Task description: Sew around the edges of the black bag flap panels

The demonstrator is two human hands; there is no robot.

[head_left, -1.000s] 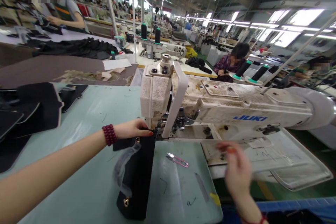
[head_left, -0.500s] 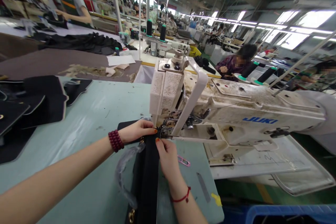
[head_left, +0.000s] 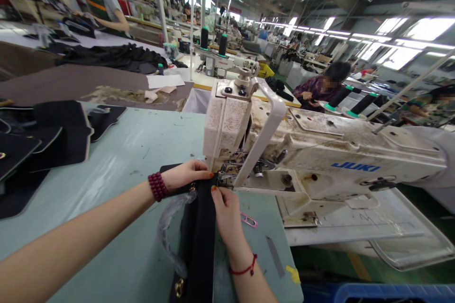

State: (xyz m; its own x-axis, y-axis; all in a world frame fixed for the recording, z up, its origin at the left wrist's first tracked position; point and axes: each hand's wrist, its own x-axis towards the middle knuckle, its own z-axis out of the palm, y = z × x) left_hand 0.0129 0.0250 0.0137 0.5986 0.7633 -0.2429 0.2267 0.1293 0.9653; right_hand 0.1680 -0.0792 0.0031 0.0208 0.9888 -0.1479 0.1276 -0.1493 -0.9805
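Note:
A black bag piece [head_left: 204,227] runs lengthwise under the head of a white sewing machine [head_left: 227,123]. Its handle [head_left: 165,234], wrapped in clear plastic, curves out on the left and ends in gold-coloured rings [head_left: 179,287]. My left hand [head_left: 188,175], fingers closed together, holds the piece down just left of the needle area. On the near side, my right hand [head_left: 227,210] pinches its right edge between thumb and fingers. Both sets of fingertips are close to the presser foot [head_left: 225,177]. The stitching point itself is mostly hidden.
Black cut panels [head_left: 60,137] are stacked at the left on the green tabletop [head_left: 142,142]. A pink-framed tool [head_left: 249,220], a grey strip [head_left: 275,255] and a yellow scrap [head_left: 293,274] lie to the right. A blue crate [head_left: 391,292] stands below. Co-workers sit or stand beyond.
The whole view has shifted slightly. Both hands stay at nearly the same place on the black bag piece, beside the presser foot.

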